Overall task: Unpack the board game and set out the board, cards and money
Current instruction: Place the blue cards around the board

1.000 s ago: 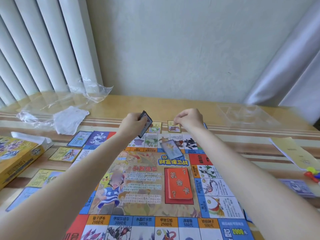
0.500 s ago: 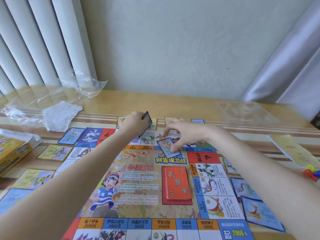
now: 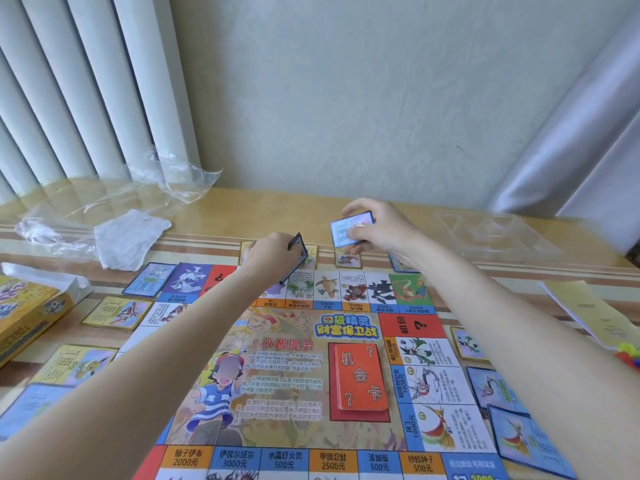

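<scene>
I have one blue card pinched in my right hand, lifted just past the board's far edge; my left hand grips the remaining stack beside it. I'd lower the card flat into the gap alongside the yellow card underneath, matching its board square.

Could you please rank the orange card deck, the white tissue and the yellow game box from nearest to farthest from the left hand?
From the left hand:
1. Orange card deck, on the board, to its right.
2. White tissue, far-left tabletop.
3. Yellow game box, left edge.
</scene>
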`<state>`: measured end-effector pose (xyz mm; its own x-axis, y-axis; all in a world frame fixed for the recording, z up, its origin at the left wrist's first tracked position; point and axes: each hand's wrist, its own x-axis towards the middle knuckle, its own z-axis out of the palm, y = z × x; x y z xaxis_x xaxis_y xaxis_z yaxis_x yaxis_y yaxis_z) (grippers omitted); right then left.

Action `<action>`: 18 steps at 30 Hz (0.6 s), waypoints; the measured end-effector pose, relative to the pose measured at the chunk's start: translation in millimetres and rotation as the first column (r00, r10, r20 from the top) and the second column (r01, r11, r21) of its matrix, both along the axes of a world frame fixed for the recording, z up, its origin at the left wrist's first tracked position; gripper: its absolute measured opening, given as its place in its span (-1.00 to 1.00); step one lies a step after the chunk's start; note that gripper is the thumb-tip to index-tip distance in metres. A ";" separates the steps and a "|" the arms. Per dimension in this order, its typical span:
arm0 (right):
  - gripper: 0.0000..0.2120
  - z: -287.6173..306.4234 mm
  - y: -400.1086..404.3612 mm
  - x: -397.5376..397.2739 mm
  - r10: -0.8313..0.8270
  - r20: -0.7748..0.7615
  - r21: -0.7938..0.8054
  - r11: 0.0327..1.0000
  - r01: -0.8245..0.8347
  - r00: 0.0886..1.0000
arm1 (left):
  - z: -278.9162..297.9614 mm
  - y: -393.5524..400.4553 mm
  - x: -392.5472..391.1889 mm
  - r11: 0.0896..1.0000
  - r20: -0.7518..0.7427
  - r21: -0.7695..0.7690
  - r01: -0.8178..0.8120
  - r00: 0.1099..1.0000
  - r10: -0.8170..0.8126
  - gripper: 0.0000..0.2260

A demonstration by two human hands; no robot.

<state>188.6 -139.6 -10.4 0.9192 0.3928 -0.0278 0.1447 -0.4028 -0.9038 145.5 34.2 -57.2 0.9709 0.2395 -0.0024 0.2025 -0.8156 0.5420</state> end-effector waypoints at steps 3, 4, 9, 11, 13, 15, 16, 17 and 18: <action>-0.83 -11.2 10.6 5.0 -0.245 0.112 -0.054 0.966 0.252 0.963 | 1.6 -0.2 2.0 1.000 -0.004 0.024 0.007 1.000 -0.007 -0.79; -0.83 -15.4 14.0 7.2 -0.286 0.128 -0.086 0.951 0.298 0.950 | 1.8 0.2 2.5 1.000 -0.005 0.028 0.011 1.000 -0.011 -0.77; -0.69 -30.3 32.4 10.7 -0.260 0.090 -0.148 0.951 0.271 0.961 | 0.3 5.0 6.7 1.000 0.017 0.020 -0.002 1.000 0.001 -0.68; -0.67 -34.1 37.8 10.6 -0.245 0.121 -0.142 0.955 0.262 0.962 | -1.2 7.8 7.1 1.000 0.016 -0.010 -0.005 1.000 0.005 -0.72; -0.71 -37.2 43.2 10.8 -0.246 0.136 -0.129 0.956 0.264 0.960 | -2.2 9.3 6.4 1.000 0.014 -0.031 0.000 1.000 0.000 -0.77; -0.77 -40.3 50.4 10.1 -0.254 0.155 -0.144 0.950 0.276 0.955 | -2.1 9.7 5.3 0.999 0.014 -0.042 0.007 1.000 -0.006 -0.78; -0.80 -42.1 53.6 9.8 -0.251 0.176 -0.156 0.948 0.278 0.952 | -2.1 9.7 4.9 0.999 0.014 -0.044 0.010 1.000 -0.009 -0.78; -0.83 -44.2 55.8 9.9 -0.240 0.202 -0.167 0.947 0.275 0.950 | -2.2 9.4 5.1 0.999 0.013 -0.047 0.012 1.000 -0.011 -0.77; -0.85 -46.5 57.1 10.2 -0.222 0.221 -0.179 0.948 0.263 0.950 | -2.4 8.9 5.3 0.999 0.012 -0.049 0.013 1.000 -0.012 -0.77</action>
